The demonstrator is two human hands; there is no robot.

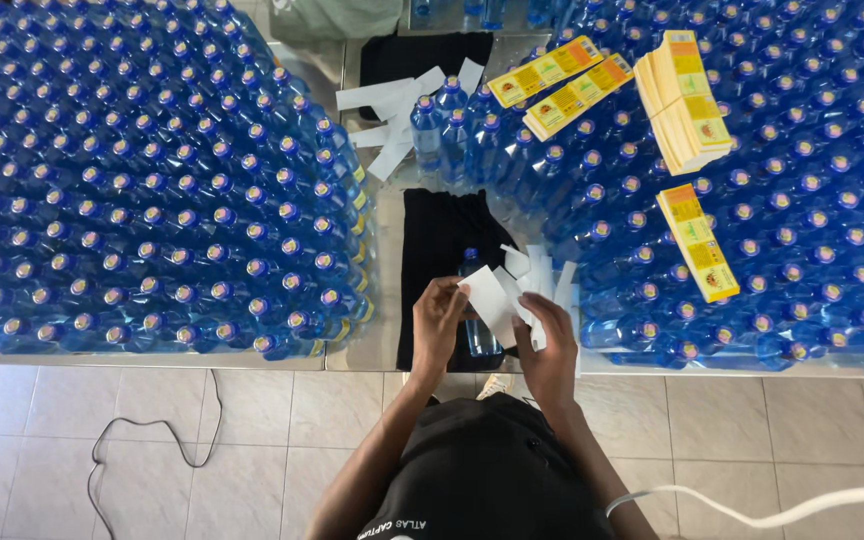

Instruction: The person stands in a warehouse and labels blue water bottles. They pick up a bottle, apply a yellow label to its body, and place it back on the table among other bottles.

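Observation:
A blue plastic bottle (474, 300) lies on a black cloth (432, 250) on the metal table, cap pointing away from me. My left hand (438, 318) rests on the bottle's left side and pinches the corner of a white paper strip (489, 300). Over the bottle's right side, my right hand (549, 345) holds the other end of that strip together with several more white strips (540, 275) fanned above the fingers.
Dense blocks of upright blue bottles fill the table left (152, 180) and right (802, 200). Stacks of yellow labels (687, 100) lie on the right bottles. Loose white strips (392, 110) and a few bottles (442, 130) sit beyond. A black cable (142, 440) and white hose (772, 505) cross the tiled floor.

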